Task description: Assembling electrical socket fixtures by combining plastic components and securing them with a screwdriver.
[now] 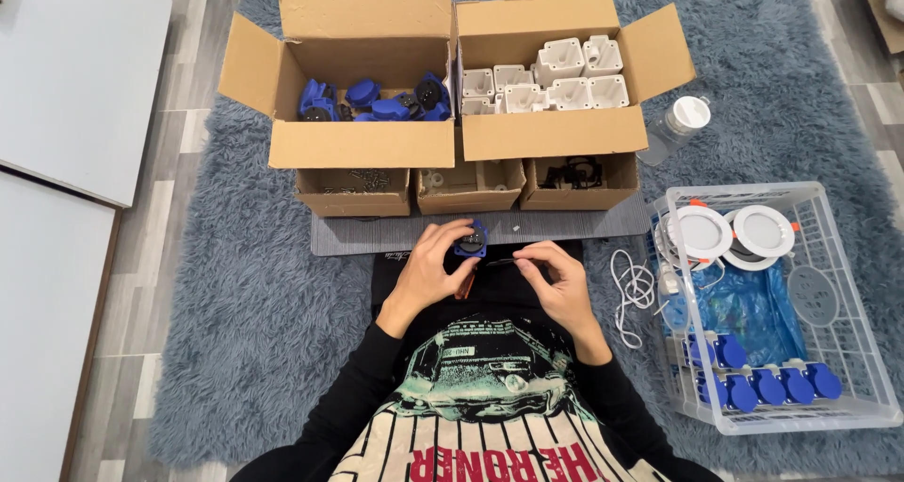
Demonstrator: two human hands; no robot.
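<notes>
My left hand (431, 267) grips a small blue socket part (471, 241) with a black round centre, held above the black mat (386, 277) in front of me. My right hand (557, 277) is just to its right, fingers pinched on a thin dark piece (502, 260) that is too small to identify. A brownish tool handle (464, 282) shows beneath my left fingers. Both hands are a few centimetres apart over my lap.
Two open cardboard boxes sit ahead: the left one (363, 143) holds blue socket parts, the right one (551, 134) white housings. Three small boxes (468, 188) stand below them. A clear plastic crate (852, 369) at right holds round white lights and blue parts. A white cable (636, 289) and a jar (680, 124) lie on the grey rug.
</notes>
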